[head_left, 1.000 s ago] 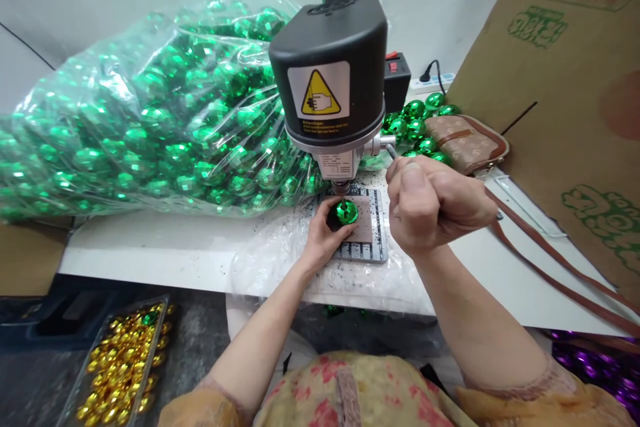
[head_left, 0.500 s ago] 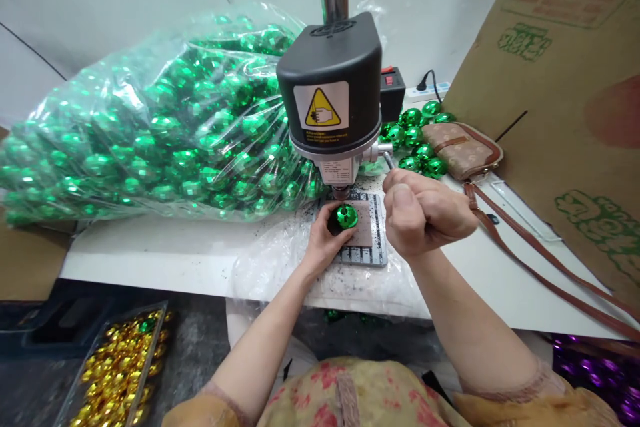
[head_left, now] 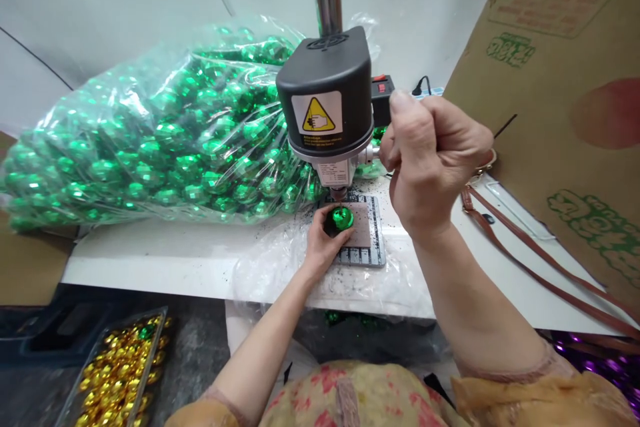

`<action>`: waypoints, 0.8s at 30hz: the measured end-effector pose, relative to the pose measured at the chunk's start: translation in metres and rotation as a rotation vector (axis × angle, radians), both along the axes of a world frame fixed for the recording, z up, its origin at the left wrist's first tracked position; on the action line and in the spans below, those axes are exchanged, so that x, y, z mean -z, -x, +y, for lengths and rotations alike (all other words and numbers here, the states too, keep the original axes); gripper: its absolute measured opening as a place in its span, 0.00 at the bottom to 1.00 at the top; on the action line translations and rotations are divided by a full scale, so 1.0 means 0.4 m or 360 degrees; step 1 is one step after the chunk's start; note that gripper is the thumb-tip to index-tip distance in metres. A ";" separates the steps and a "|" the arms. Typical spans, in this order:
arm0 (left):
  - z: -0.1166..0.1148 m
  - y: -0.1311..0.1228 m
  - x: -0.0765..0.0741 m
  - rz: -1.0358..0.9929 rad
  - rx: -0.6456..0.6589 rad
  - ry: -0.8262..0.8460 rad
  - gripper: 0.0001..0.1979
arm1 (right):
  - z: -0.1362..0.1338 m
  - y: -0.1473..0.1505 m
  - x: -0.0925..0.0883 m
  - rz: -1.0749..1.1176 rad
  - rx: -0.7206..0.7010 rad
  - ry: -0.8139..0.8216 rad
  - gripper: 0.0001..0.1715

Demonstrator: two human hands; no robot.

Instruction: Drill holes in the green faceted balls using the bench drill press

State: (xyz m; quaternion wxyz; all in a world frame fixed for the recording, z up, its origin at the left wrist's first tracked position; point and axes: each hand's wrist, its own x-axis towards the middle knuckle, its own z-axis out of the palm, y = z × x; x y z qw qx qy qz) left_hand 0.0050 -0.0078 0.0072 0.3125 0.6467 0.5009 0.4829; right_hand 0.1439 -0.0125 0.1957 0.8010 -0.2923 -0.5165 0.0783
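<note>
A shiny green ball (head_left: pixel 343 217) sits on a flat square pad (head_left: pixel 363 227) over the metal base plate (head_left: pixel 379 240) of a small drill press (head_left: pixel 325 93). Thumb and fingers of my left hand (head_left: pixel 323 237) are closed around the ball's left and front sides. Just above the ball is the chuck (head_left: pixel 339 193); whether a bit touches the ball I cannot make out. My right hand (head_left: pixel 430 153), raised at the machine's right side, is closed in a fist around the press's feed lever, which it mostly hides.
A large clear bag of green balls (head_left: pixel 165 147) fills the table's left. A cardboard box (head_left: pixel 560 100) stands at right, with brown bag straps (head_left: pixel 540 260) before it. Below left is a bin of gold balls (head_left: pixel 115 373). Crumpled plastic (head_left: pixel 280 267) and dark specks lie around the base.
My right hand has risen with the lever and now hides most of the handbag and loose green balls. My left hand stays around the ball. The view has shifted slightly.
</note>
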 end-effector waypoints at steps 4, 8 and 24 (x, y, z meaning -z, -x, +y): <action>-0.072 0.018 0.001 0.0172 -0.0138 -0.0321 0.23 | 0.008 0.002 -0.004 0.0025 -0.0006 0.0000 0.27; -0.218 0.075 0.037 0.0550 0.0162 -0.0848 0.23 | 0.005 0.003 -0.004 0.0034 -0.0053 -0.0010 0.27; -0.152 -0.161 0.012 0.1046 0.0722 -0.0772 0.13 | 0.019 0.005 0.006 0.0071 -0.0132 -0.0041 0.28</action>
